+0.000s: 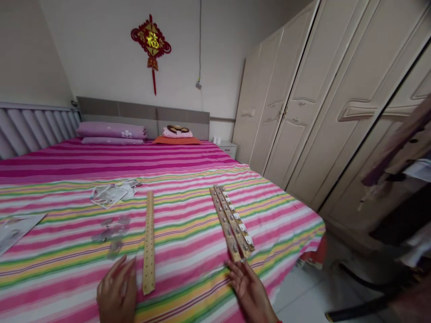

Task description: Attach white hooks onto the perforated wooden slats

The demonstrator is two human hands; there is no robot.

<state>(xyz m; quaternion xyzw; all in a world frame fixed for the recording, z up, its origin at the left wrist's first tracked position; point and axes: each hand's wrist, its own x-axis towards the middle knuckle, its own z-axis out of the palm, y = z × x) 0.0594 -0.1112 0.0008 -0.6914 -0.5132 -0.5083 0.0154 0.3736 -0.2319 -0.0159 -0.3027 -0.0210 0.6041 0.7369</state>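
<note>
Left hand (pixel 117 290) open beside bare wooden strip (pixel 148 242); right hand (pixel 248 287) open at end of studded strips (pixel 231 224); both cut off

A single sign can be read: the gold Chinese character 福, set in the middle of the red knot ornament (pixel 151 40) that is hung on the wall at twelve o'clock, above the headboard (pixel 141 114). Print is carried by the papers (pixel 109 194) on the bed at ten o'clock, but it is too blurred to be read.

left hand (pixel 117 291): wrist cut off | clear packets (pixel 112 233): blurred
</note>
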